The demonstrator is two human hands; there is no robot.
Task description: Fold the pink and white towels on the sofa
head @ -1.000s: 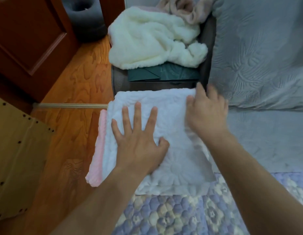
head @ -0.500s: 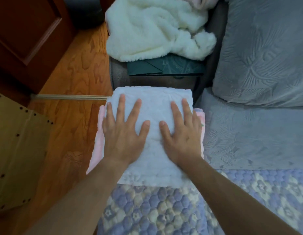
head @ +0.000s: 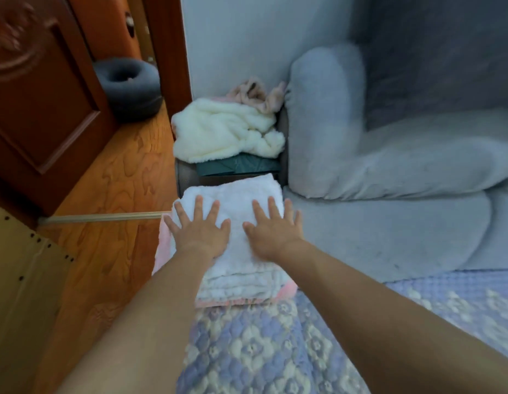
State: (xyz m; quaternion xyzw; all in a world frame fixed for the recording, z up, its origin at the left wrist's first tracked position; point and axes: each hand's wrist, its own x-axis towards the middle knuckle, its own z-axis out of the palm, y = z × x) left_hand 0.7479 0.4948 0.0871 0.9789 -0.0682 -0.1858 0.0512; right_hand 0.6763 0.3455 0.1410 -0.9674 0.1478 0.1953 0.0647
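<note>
White towel [head: 235, 203] folded, stacked on pink towel [head: 163, 245], directly under both palms. Left hand [head: 200, 234], right hand [head: 271, 233] flat, fingers spread, pressing, grasping nothing.

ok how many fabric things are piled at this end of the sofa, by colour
white: 1, folded towel under both hands
pink: 1, folded towel beneath the white one
cream: 1, fluffy blanket, crumpled
beige: 1, crumpled cloth behind the blanket
total: 4
</note>
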